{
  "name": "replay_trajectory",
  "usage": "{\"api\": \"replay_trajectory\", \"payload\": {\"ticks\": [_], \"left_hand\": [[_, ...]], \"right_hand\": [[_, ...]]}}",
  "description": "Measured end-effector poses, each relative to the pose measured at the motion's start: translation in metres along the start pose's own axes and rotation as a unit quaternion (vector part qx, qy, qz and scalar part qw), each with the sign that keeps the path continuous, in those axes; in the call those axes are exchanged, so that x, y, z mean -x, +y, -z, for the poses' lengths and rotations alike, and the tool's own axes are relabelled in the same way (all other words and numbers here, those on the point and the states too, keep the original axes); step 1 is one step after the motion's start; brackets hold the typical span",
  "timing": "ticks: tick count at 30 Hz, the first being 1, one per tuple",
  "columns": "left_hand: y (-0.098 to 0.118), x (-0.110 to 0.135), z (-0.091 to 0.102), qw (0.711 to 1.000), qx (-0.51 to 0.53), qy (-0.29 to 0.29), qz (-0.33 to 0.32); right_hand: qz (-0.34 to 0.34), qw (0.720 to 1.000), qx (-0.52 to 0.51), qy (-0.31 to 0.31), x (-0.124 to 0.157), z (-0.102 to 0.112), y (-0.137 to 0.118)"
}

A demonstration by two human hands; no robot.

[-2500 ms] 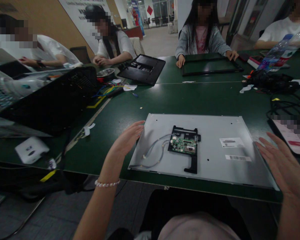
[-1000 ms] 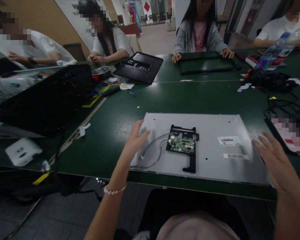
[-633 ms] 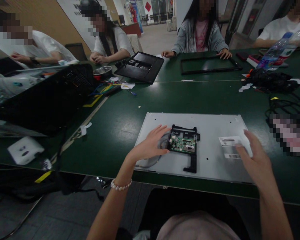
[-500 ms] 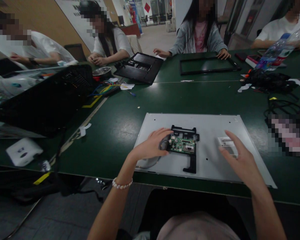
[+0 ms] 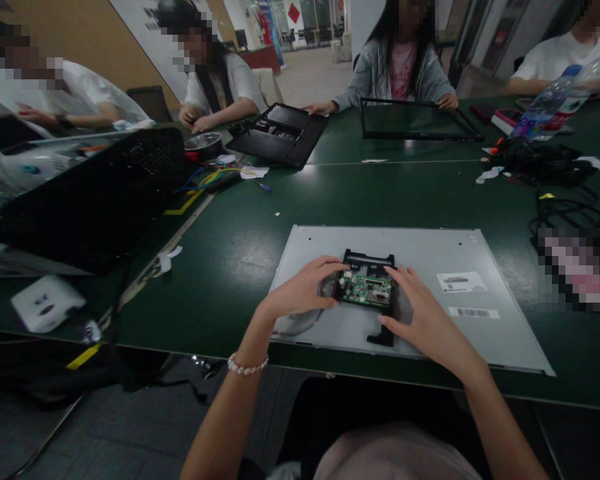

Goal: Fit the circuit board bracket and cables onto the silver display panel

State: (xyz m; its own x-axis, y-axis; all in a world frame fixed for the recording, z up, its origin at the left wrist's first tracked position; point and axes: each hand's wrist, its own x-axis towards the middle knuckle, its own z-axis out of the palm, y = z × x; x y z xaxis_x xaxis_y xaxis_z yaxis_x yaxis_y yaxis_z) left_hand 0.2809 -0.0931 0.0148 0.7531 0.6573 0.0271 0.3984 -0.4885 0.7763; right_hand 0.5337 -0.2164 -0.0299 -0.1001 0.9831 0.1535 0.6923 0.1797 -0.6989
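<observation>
A grey metal panel (image 5: pixel 430 257) lies flat on the green table (image 5: pixel 360 193) in front of me. In its middle sits a black plastic bracket (image 5: pixel 386 332) carrying a small green circuit board (image 5: pixel 367 288). Grey wires (image 5: pixel 293 325) run from the board's left side. My left hand (image 5: pixel 303 290) curls its fingers against the left edge of the board and bracket. My right hand (image 5: pixel 423 320) rests on the right edge, fingers bent onto the bracket. Two white labels (image 5: pixel 461 281) are stuck on the panel to the right.
A black monitor back cover (image 5: pixel 280 133) and a black bezel frame (image 5: pixel 417 120) lie across the table by other seated people. Black cables (image 5: pixel 555 173) pile at the right. A black housing (image 5: pixel 100 193), a white device (image 5: pixel 47 303) and a metal bowl (image 5: pixel 203 142) stand at the left.
Both my hands came in from the panel's outer edges to the circuit board in the middle. The person opposite tilted the bezel frame up and reached toward the back cover.
</observation>
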Motion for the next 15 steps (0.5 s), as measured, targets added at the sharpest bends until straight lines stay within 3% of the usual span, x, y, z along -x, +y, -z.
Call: {"api": "replay_trajectory", "payload": {"ticks": [6,15], "left_hand": [[0.000,-0.001,-0.004,1.000,-0.007,0.008,-0.015],[0.007,-0.006,-0.020,0.999,-0.039,-0.021,0.013]], "right_hand": [[-0.006,1.000,0.000,-0.002,-0.002,0.001,0.008],[-0.024,0.999,-0.014,0.027,0.000,0.009,0.024]]}}
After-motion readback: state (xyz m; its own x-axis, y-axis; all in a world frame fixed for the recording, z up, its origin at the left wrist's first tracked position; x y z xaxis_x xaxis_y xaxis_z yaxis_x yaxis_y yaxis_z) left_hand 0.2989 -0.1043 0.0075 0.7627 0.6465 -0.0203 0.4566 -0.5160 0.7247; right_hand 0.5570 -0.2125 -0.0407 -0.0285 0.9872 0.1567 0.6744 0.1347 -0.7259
